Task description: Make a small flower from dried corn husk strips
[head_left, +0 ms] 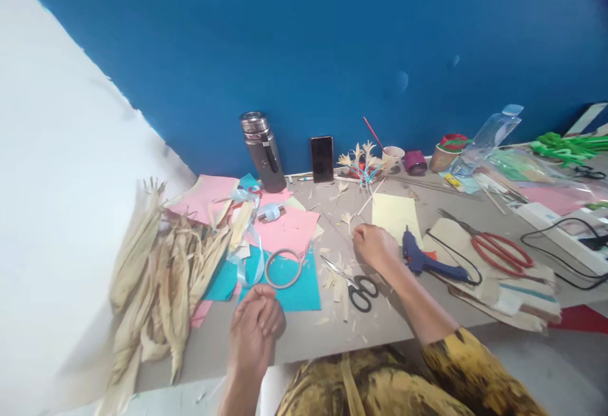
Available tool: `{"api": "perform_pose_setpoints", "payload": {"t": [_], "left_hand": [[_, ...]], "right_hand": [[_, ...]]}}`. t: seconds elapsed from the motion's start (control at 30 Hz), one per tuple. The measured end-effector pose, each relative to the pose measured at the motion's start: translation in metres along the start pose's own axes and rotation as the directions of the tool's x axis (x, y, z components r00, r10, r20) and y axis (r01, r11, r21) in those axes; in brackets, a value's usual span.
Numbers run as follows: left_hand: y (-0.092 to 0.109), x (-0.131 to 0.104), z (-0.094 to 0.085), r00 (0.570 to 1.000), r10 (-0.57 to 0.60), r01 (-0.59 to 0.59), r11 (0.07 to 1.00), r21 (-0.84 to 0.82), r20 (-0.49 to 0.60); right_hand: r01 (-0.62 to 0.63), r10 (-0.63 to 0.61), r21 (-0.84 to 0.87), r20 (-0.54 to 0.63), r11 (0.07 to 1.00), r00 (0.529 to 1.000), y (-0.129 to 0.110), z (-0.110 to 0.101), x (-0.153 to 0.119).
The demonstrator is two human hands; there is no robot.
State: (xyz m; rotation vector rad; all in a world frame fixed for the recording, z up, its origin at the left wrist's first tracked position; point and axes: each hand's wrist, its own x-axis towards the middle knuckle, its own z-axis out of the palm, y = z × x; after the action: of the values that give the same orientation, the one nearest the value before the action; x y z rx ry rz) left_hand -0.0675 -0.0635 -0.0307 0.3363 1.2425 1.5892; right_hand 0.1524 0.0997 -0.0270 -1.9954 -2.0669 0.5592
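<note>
Curled inward, the left grip (pixel 256 318) sits at the front of the worktop (pixel 204 362), just below a roll of tape (pixel 285 286); whether it encloses anything cannot be told. The right grip (pixel 375 245) has its fingertips drawn together beside a small pale husk flower (pixel 347 218); whether they pinch its stem is too small to tell.

At far left, a heap of dried husks (pixel 164 283) hangs partly over the front edge. Next come pink sheets (pixel 289 229), a light-blue ribbon (pixel 255 239) and a teal sheet (pixel 297 299), with the tape partly on it. Behind them stands a dark flask (pixel 266 156), then an upright phone (pixel 322 159) near the blue wall. Black-handled scissors (pixel 352 283) lie among husk scraps between the two hands. Beyond the right hand are husk flowers on light-blue stems (pixel 365 166) and a yellow sheet (pixel 392 213). Farther right lie a blue glue gun (pixel 430 261), red-handled scissors (pixel 501 251) on pale cloth (pixel 515 299), and a white power strip (pixel 560 237).
</note>
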Motion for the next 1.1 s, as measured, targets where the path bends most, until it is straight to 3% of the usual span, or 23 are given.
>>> {"api": "perform_pose_setpoints", "payload": {"t": [0.13,0.27,0.4,0.5,0.67,0.8,0.9,1.0,1.1], "left_hand": [[0.01,0.002,-0.014,0.995,0.079,-0.075,0.995,0.071,-0.058],[0.026,0.006,-0.031,0.957,0.245,-0.198,0.943,0.266,-0.154],[0.042,0.007,-0.028,0.924,0.367,-0.269,0.819,0.507,-0.104],[0.051,0.008,-0.009,0.92,0.39,-0.292,0.613,0.734,0.039],[0.049,0.031,0.02,0.883,0.361,-0.406,0.266,0.874,0.3],[0.036,0.059,0.031,0.826,0.309,-0.444,-0.156,0.882,0.471],[0.029,0.071,0.035,0.833,0.243,-0.418,-0.314,0.853,0.497],[0.027,0.073,0.033,0.805,0.294,-0.414,-0.344,0.843,0.515],[0.03,0.064,0.026,0.772,0.395,-0.446,-0.221,0.867,0.498]], "right_hand": [[0.021,-0.021,-0.009,-0.051,1.0,0.998,0.0,-0.008,-0.017],[0.197,-0.181,0.125,-0.124,0.972,0.976,0.008,-0.012,-0.051],[0.333,-0.31,0.283,-0.124,0.899,0.943,0.023,-0.003,-0.086],[0.396,-0.372,0.342,-0.137,0.852,0.918,0.034,0.005,-0.104],[0.431,-0.434,0.391,-0.086,0.813,0.897,0.047,0.011,-0.119],[0.448,-0.479,0.421,-0.037,0.789,0.877,0.053,0.01,-0.122],[0.461,-0.494,0.426,-0.039,0.778,0.869,0.054,0.007,-0.12],[0.467,-0.498,0.445,-0.052,0.764,0.865,0.052,0.005,-0.116],[0.477,-0.516,0.49,-0.064,0.729,0.854,0.045,0.004,-0.111]]}}
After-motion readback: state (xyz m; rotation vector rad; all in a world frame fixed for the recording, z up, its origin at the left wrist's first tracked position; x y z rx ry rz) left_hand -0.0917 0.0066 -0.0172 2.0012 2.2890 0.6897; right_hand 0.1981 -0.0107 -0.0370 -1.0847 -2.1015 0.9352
